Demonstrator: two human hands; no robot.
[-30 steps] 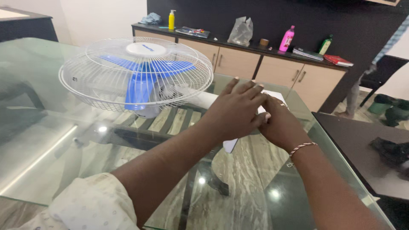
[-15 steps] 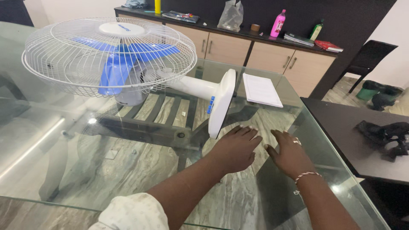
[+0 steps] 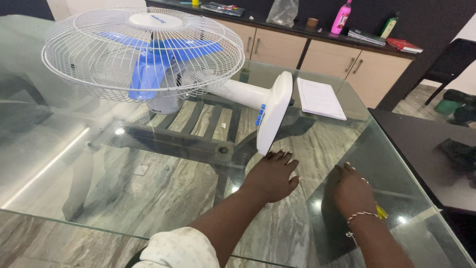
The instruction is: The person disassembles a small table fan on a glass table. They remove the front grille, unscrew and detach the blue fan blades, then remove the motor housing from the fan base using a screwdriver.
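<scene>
I have my left hand (image 3: pixel 271 176) flat and open on the glass desk (image 3: pixel 99 164), fingertips just short of the fan's base (image 3: pixel 274 113) at twelve o'clock. My right hand (image 3: pixel 353 191) rests open at three o'clock, over something yellow. Both have dropped back from the base; regripping it comes next, I judge.

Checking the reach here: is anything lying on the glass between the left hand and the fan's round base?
Nothing visible. The left hand rests flat on the glass table, fingertips just short of the fan base, with only bare glass between.
</scene>
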